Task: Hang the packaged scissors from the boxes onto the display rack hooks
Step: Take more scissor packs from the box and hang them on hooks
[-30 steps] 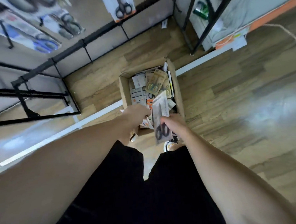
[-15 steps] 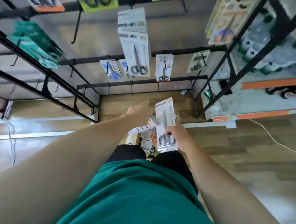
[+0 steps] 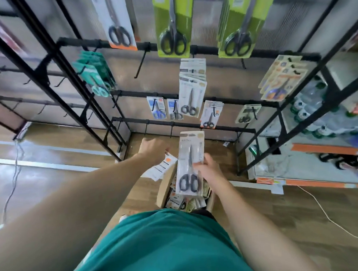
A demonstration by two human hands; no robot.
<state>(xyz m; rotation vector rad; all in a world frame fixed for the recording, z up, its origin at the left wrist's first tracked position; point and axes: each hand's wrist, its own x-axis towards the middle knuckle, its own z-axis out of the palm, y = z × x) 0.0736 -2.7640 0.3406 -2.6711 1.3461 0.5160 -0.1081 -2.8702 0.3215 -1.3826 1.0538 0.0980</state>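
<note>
Head view looks down at a black display rack [image 3: 190, 49] hung with carded scissors. Right hand [image 3: 209, 171] has its grip closed on a white packaged pair of black-handled scissors [image 3: 190, 163], held upright in front of the rack's lowest bar and above an open cardboard box [image 3: 164, 188] on the wooden floor. Left hand [image 3: 154, 149] grips a second white-and-orange package [image 3: 161, 167] by its upper edge, just left of the first. More packages lie inside the box.
</note>
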